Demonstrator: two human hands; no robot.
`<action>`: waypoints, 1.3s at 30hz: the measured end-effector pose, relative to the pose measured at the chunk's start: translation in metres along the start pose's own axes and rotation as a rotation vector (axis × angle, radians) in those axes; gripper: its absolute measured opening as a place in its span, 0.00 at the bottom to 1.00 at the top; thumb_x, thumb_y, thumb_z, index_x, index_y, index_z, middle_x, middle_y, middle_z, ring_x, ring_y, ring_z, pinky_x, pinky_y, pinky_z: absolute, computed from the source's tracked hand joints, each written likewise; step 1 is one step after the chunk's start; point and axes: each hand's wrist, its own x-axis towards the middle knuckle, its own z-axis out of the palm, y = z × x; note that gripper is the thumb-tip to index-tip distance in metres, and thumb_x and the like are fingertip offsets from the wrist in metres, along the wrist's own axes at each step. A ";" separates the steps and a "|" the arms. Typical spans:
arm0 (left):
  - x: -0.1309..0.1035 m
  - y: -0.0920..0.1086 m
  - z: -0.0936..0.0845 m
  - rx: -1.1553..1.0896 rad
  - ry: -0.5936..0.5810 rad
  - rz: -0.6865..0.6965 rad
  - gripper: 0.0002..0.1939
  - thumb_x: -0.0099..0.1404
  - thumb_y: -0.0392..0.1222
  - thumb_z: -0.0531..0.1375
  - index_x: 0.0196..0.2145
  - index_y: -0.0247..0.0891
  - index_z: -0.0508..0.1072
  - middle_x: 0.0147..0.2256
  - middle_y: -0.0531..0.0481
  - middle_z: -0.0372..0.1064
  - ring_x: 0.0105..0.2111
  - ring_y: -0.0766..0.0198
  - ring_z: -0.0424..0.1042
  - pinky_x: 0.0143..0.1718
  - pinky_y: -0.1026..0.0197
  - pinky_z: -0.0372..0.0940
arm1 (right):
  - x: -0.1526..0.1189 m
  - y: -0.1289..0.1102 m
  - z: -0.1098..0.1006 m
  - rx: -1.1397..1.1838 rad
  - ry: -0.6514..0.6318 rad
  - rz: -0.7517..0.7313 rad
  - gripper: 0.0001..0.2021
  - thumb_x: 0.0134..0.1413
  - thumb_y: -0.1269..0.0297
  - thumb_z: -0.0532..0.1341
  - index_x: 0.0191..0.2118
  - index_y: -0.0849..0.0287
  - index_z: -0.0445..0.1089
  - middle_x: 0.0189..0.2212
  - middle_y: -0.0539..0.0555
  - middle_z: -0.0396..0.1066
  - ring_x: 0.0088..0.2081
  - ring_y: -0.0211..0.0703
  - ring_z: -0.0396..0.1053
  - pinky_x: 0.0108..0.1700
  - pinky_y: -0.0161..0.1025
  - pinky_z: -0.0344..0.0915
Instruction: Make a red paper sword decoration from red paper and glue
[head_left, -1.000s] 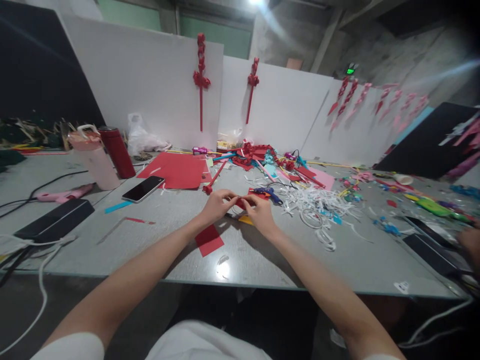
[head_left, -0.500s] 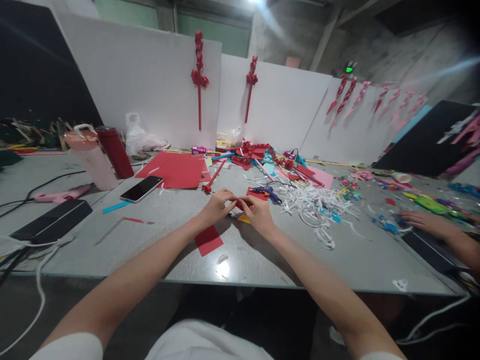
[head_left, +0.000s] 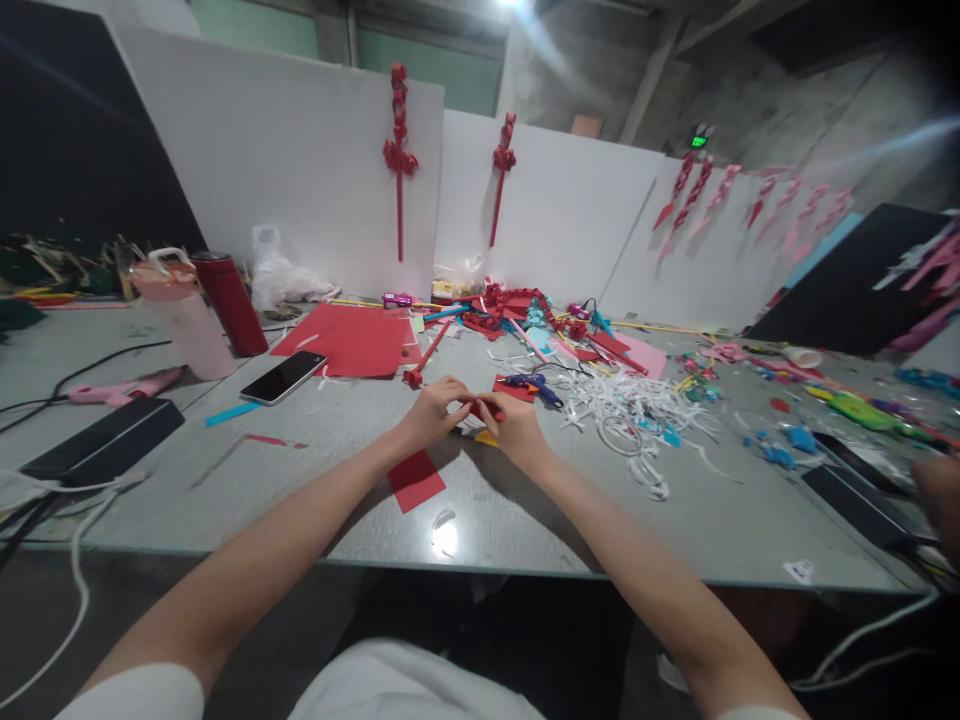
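Note:
My left hand [head_left: 437, 412] and my right hand [head_left: 511, 425] meet above the middle of the table, fingertips pinched together. Between them is a small red paper piece [head_left: 477, 405], mostly hidden by the fingers. A red paper square [head_left: 417, 481] lies flat below my left hand. Just beyond my right hand a dark blue glue gun [head_left: 531, 384] rests over another red paper. Something yellow [head_left: 487, 438] shows under my hands. A red stick with a curled end [head_left: 427, 355] lies past my left hand.
Red sheets [head_left: 345, 340], a phone [head_left: 283, 378] and two bottles [head_left: 225, 300] stand or lie left. White paper strips [head_left: 637, 410] are heaped right. A dark box [head_left: 855, 505] sits near the right edge; another person's hand [head_left: 937, 490] is blurred there.
The other person's hand has moved away to the right, uncovering a dark flat object and a blue piece. My hands have barely moved and still pinch the red piece.

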 end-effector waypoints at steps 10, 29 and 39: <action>0.001 0.003 -0.002 -0.027 0.011 -0.003 0.07 0.69 0.36 0.60 0.39 0.38 0.80 0.36 0.44 0.77 0.40 0.59 0.73 0.44 0.56 0.69 | 0.001 0.001 -0.001 0.032 -0.003 -0.024 0.10 0.67 0.64 0.59 0.48 0.56 0.77 0.42 0.58 0.80 0.41 0.49 0.77 0.46 0.44 0.72; 0.001 -0.001 -0.001 -0.017 -0.006 0.047 0.06 0.69 0.34 0.61 0.40 0.37 0.80 0.36 0.45 0.76 0.40 0.59 0.74 0.43 0.56 0.69 | -0.001 0.003 0.000 -0.060 0.029 -0.093 0.09 0.68 0.64 0.59 0.47 0.57 0.76 0.40 0.57 0.80 0.38 0.47 0.77 0.45 0.43 0.72; 0.002 0.001 -0.002 -0.029 0.028 0.024 0.05 0.67 0.33 0.62 0.38 0.37 0.79 0.35 0.46 0.77 0.39 0.59 0.75 0.42 0.58 0.69 | 0.002 0.001 -0.002 -0.061 0.061 -0.123 0.10 0.65 0.67 0.60 0.50 0.57 0.71 0.42 0.59 0.75 0.43 0.50 0.74 0.49 0.47 0.72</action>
